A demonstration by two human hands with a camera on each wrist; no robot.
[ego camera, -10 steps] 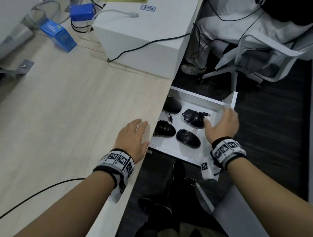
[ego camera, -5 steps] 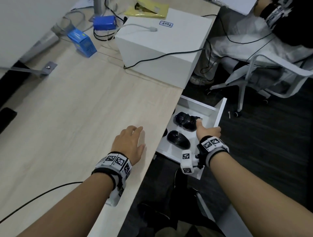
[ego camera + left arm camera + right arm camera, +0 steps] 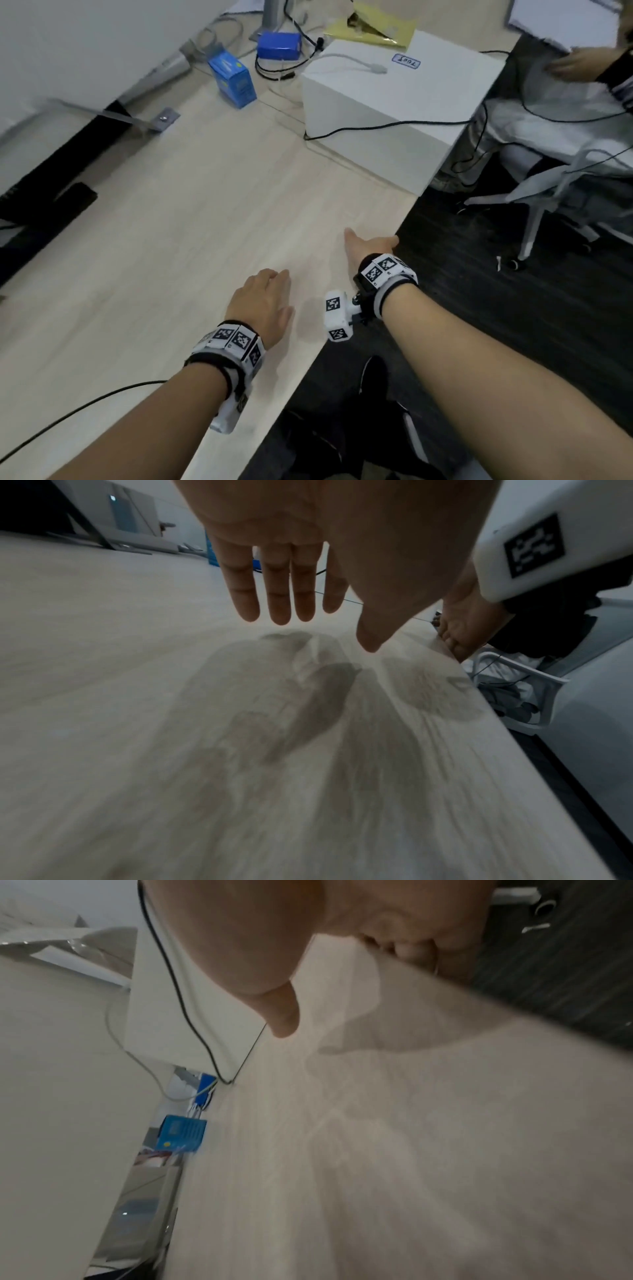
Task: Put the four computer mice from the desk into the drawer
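No mouse and no drawer shows in any view. Only the wooden desk [image 3: 171,240] and dark carpet lie where the drawer stood out. My right hand [image 3: 370,245] sits at the desk's right edge. Its thumb [image 3: 277,1007] lies on the top, and its fingers [image 3: 407,950] bend down over the edge, their tips hidden. The same hand [image 3: 459,626] appears at the edge in the left wrist view. My left hand [image 3: 263,294] hovers flat just above the desk, fingers [image 3: 277,588] straight and together, holding nothing.
A white box [image 3: 394,113] with a black cable across it stands at the back right of the desk. A blue carton [image 3: 233,82] and a blue device [image 3: 279,46] sit behind. An office chair [image 3: 548,192] and another person's hand [image 3: 582,65] are at the right.
The open drawer with the black mice has slid under the desk and out of sight. My right hand moved with it from the drawer front to the desk edge. The left hand stayed put.
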